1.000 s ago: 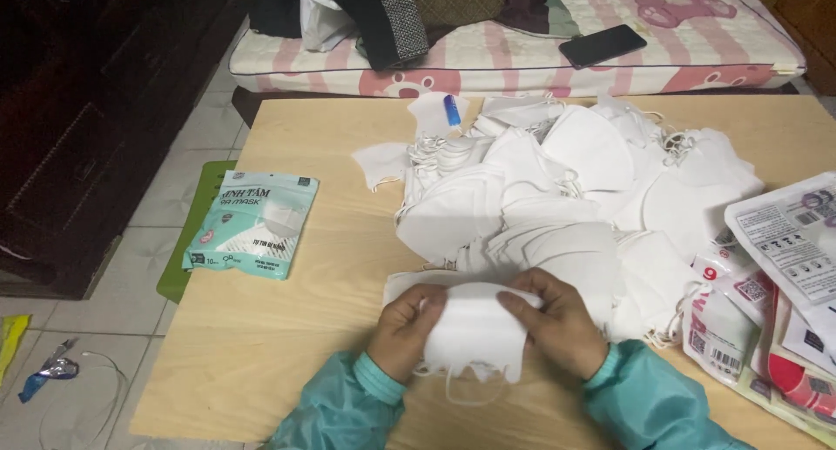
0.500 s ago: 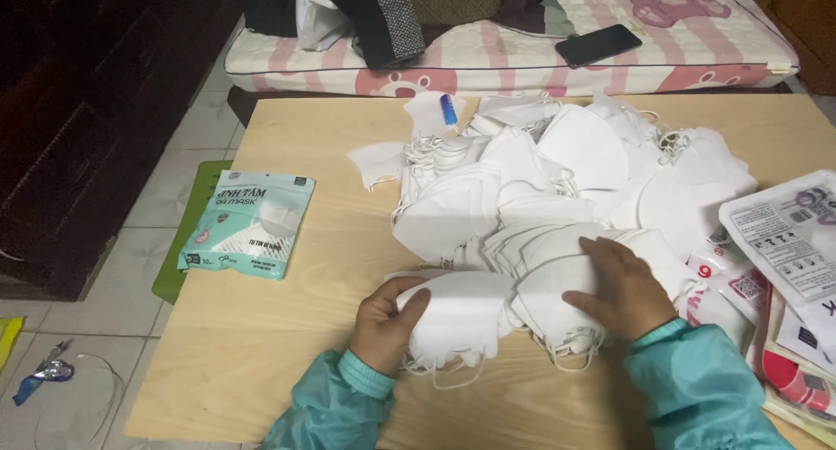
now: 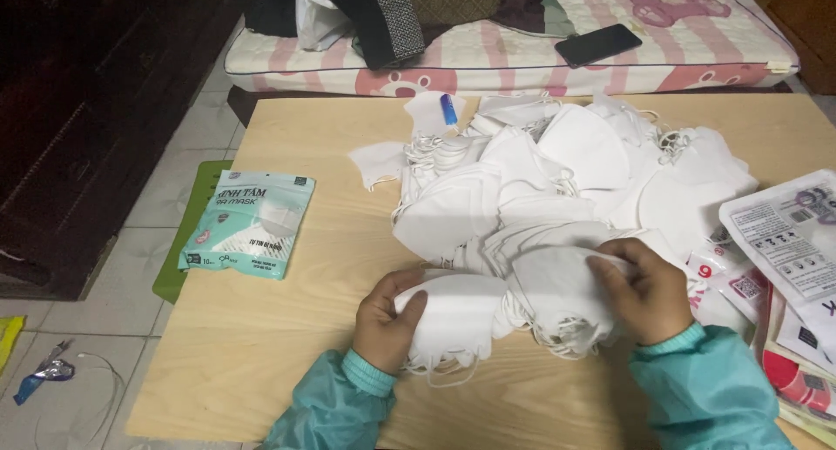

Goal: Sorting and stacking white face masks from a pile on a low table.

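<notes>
White masks (image 3: pixel 453 315) clasped — both hands (image 3: pixel 387 319) curled; wrists low.

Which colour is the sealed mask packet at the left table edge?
The mask packet is teal-green with white; seen in the head view.

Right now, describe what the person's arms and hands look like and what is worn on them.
Both arms wear teal sleeves of a smooth, slightly shiny fabric, each ending in a ribbed knit cuff of lighter teal at the wrist. The left hand and right hand are bare: no gloves, rings or watch can be seen.
</notes>
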